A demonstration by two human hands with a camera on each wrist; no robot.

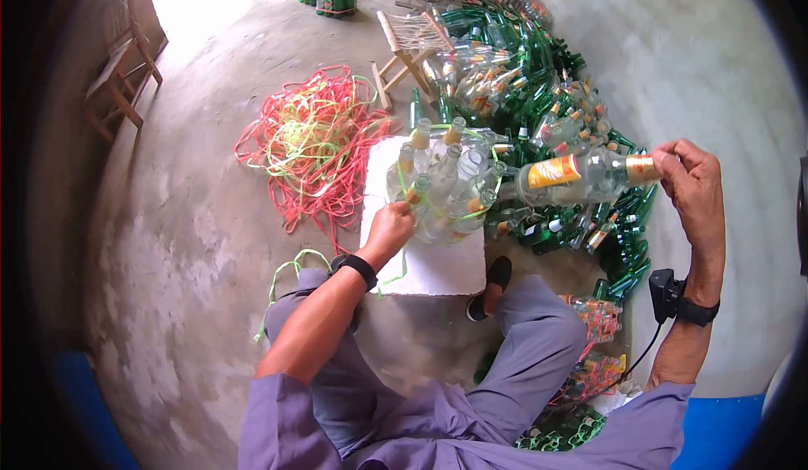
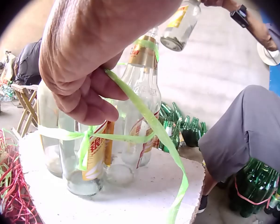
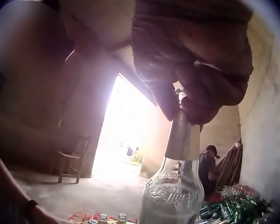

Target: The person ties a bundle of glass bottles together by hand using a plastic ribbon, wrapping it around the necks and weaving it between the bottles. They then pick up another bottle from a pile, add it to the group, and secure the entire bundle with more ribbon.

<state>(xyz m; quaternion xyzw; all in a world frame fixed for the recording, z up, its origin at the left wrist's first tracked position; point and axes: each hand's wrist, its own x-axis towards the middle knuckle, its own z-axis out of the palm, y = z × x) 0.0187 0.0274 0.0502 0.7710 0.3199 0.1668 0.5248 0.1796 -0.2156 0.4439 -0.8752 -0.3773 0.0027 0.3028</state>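
Several clear glass bottles [image 1: 442,171] stand bundled on a white block [image 1: 446,268], with green plastic strap [image 2: 119,137] around their bodies and more around their necks. My left hand [image 1: 391,228] is at the near-left bottle's neck, its fingers curled on a loose length of green strap [image 2: 165,137] that hangs down in the left wrist view; that bottle's top is hidden behind the hand. Raised out to the right, my right hand [image 1: 694,185] grips a clear glass bottle [image 1: 589,175] by its gold-wrapped neck. This bottle lies nearly sideways in the head view, its base toward the bundle.
A tangle of red and green straps [image 1: 316,142] lies on the floor at left. Many loose green and clear bottles [image 1: 547,91] are heaped along the right wall. Beyond the block is a wooden folding stool [image 1: 412,45]. Another person [image 3: 207,170] sits farther back.
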